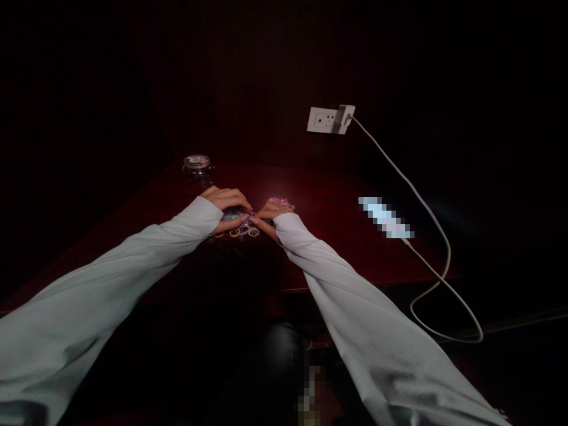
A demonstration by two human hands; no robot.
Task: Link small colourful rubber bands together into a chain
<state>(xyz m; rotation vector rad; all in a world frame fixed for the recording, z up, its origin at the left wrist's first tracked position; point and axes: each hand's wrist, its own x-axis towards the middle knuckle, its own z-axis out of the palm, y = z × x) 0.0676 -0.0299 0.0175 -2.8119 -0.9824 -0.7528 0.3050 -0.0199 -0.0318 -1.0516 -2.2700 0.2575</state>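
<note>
Both my arms in pale grey sleeves reach over a dark red wooden table (337, 248). My left hand (227, 204) curls over a heap of small coloured rubber bands (243, 229), its fingers bent round some of them. My right hand (271, 214) meets it fingertip to fingertip, pinching at the same bands. A small pink pile of bands (279, 201) lies just behind my right hand. The room is very dark, so which band each hand holds is hard to make out.
A small clear round container (197, 165) stands at the table's back left. A phone (385, 218) lies at the right, its white cable (426, 207) running to a charger in the wall socket (331, 120) and looping off the table's front edge.
</note>
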